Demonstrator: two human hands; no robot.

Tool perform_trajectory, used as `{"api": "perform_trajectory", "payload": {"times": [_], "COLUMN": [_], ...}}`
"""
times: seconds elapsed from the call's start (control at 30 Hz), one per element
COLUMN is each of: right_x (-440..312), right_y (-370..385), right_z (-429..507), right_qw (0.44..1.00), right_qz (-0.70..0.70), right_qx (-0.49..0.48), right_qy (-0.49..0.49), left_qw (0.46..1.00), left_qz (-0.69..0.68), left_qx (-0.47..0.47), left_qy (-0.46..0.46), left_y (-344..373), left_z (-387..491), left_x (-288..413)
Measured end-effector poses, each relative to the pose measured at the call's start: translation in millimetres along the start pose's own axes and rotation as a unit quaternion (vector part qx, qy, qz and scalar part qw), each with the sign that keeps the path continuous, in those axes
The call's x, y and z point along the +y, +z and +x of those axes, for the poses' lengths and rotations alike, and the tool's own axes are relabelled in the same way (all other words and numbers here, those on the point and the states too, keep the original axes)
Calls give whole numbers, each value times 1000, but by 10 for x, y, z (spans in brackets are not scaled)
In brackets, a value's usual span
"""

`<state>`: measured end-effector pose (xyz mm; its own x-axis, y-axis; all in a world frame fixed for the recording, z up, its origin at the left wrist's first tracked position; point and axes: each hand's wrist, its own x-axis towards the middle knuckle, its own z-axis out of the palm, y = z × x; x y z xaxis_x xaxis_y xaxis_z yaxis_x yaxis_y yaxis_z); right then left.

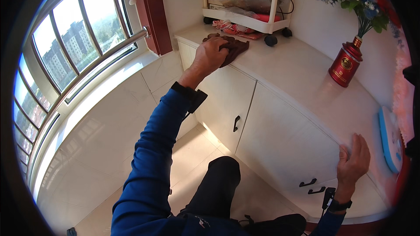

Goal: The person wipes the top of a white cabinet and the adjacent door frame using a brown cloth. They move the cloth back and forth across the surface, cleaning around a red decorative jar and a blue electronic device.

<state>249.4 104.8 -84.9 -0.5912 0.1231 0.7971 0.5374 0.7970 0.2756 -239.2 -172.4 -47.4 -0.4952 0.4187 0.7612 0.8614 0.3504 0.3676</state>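
Note:
My left hand [211, 55] is closed on a dark brown cloth [237, 49], pressed on the far left end of the white cabinet top [282, 68]. Part of the cloth hangs at the front edge. Near the cabinet's right end, my right hand [353, 160] rests at the top's front edge with its fingers extended, holding nothing visible. A patterned red and pink cloth bundle [236, 29] lies just beyond the brown cloth, under a wheeled rack.
The white wheeled rack [249, 19] holds plastic bags. A red bottle [346, 64] with artificial flowers [364, 3] stands near the wall. A blue and white object [389, 139] stands at right. Cabinet doors with black handles [236, 123] face me; a barred window [78, 29] is left.

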Motion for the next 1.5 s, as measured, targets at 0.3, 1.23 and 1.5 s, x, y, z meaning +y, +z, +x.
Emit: {"api": "perform_trajectory", "payload": {"times": [0.3, 1.23, 1.5], "right_x": [16, 50, 61], "right_y": [-55, 11, 20], "right_z": [9, 15, 15], "right_qw": [1000, 1000, 999], "right_qz": [13, -23, -38], "right_qx": [-9, 7, 2], "right_qy": [-1, -19, -23], "left_qw": [960, 674, 834], "left_qz": [-89, -635, -265], "left_qx": [265, 316, 398], "left_qy": [-33, -207, -274], "left_y": [575, 1207, 2095], "left_z": [-796, -837, -1617], "left_x": [109, -1123, -1997]}}
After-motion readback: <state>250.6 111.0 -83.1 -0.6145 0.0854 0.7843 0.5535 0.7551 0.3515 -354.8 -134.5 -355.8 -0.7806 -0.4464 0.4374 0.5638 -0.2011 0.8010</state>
